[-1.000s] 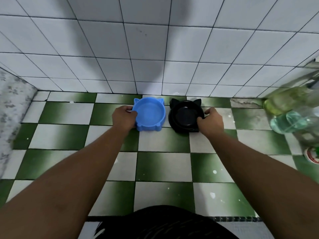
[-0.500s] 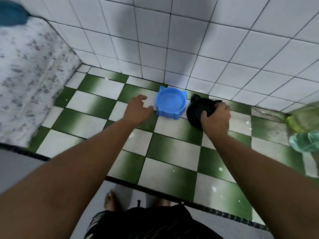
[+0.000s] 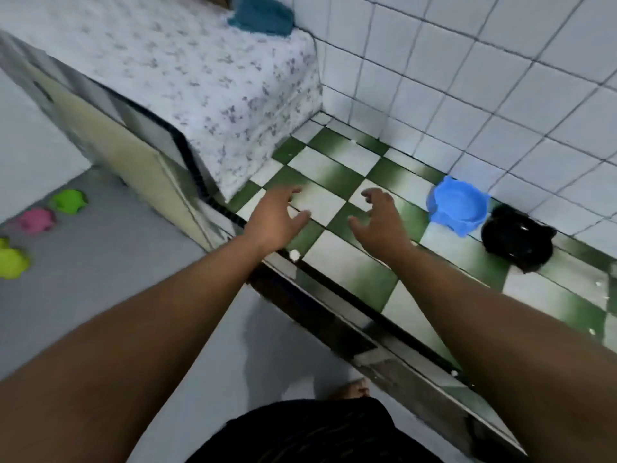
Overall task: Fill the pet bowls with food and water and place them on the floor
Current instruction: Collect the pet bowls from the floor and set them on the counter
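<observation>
A blue cat-eared pet bowl (image 3: 458,208) and a black one (image 3: 516,241) sit side by side on the green-and-white checkered floor (image 3: 354,275), close to the white tiled wall at the right. My left hand (image 3: 273,218) and my right hand (image 3: 380,218) hover over the floor to the left of the bowls, both with fingers spread and holding nothing. The right hand is roughly a hand's width from the blue bowl. What the bowls contain cannot be made out.
A ledge under floral cloth (image 3: 200,71) fills the upper left, with a teal cloth (image 3: 263,15) on top. A dark threshold strip (image 3: 334,312) divides the checkered floor from a grey floor (image 3: 100,262). Green (image 3: 68,201), pink (image 3: 36,220) and lime (image 3: 11,260) bowls lie at far left.
Both hands have let go of the blue and black bowls and drawn back to the left. The view has swung left, bringing the ledge and the coloured bowls into sight.
</observation>
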Demonstrator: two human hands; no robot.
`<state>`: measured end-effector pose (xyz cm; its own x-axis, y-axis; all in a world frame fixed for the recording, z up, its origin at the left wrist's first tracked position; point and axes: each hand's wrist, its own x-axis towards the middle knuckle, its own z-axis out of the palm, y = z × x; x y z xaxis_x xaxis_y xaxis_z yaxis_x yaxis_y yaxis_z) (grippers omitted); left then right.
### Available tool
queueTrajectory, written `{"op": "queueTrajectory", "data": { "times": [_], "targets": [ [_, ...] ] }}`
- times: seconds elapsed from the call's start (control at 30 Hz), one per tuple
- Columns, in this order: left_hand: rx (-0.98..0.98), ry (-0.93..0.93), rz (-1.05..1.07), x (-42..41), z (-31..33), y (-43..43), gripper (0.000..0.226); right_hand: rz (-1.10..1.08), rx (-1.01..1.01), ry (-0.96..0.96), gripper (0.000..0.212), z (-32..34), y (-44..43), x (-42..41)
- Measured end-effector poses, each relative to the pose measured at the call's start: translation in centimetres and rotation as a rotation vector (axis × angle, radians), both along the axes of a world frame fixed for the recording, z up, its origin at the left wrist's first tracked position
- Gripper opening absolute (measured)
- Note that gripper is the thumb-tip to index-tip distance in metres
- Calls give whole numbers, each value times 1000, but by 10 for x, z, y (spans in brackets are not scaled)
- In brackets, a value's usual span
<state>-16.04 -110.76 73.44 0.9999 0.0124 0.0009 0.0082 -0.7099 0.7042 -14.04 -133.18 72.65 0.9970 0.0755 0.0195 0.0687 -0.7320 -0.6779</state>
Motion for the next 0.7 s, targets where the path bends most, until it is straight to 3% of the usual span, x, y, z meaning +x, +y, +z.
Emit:
{"op": "queueTrajectory", "data": {
  "times": [0.4,0.7],
  "targets": [
    [1,-2,463,-137,16,311,54,462,58,-10,56,22,329,-44],
    [-62,-16,772,-148,-11,471,52,676,86,0,55,7,534,7]
  ]
}}
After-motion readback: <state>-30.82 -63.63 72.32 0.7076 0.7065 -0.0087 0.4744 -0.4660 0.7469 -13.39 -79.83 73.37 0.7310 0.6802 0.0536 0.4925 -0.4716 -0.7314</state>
